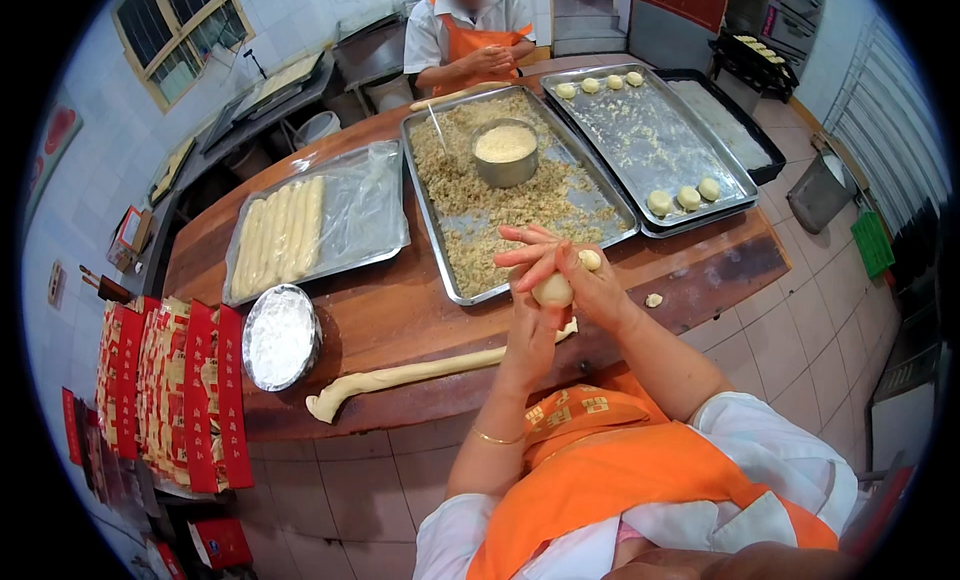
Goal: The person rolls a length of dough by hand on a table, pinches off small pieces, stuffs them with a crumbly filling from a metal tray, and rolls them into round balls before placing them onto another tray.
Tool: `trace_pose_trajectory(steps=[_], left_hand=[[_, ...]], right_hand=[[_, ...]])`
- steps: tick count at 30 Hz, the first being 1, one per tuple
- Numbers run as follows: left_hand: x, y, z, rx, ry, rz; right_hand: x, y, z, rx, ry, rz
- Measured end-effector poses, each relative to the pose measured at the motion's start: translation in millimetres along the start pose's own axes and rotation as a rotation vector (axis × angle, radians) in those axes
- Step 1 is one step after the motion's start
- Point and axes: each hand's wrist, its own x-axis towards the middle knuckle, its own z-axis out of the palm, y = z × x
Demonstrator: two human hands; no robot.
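Just off the near side of the crumb tray (486, 222), the person's left hand (537, 327) and right hand (598, 298) are brought together around a pale dough ball (553, 291), several fingers splayed out above it; they overlap so closely that how firmly they press, and which finger belongs to which hand, cannot be told. A smaller dough lump (590, 260) peeps out at the right hand, and whether it joins the ball is unclear. The step in hand looks like closing or rounding a piece of dough, perhaps around the crumbly mix (468, 252) lying in the crumb tray, though no mix shows in the ball. On the worktop (740, 272), nearer the person than the crumb tray, a long dough rope (420, 373) stretches sideways, probably the stock for these pieces, and a dough scrap (654, 300) sits to its right. To the right of the crumb tray, a steel tray (650, 130) carries round pieces (688, 197) at its near and far ends. The next move seems to call for finishing the seam, freeing any surplus dough and setting the ball down with the near group, spaced so that the pieces do not stick. Beyond the crumb tray, a co-worker (470, 40) in an orange apron also has both palms together.
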Motion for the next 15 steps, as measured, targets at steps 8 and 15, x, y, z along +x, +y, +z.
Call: trace_pose_trajectory(steps=[8,15], left_hand=[[4,0,-9,0.179,-0.050,0.070],[-1,7,8,0.162,0.054,0.059]], right_hand=[[0,5,3,0.061,0.048,-0.028],[-1,5,9,0.134,0.068,0.020]])
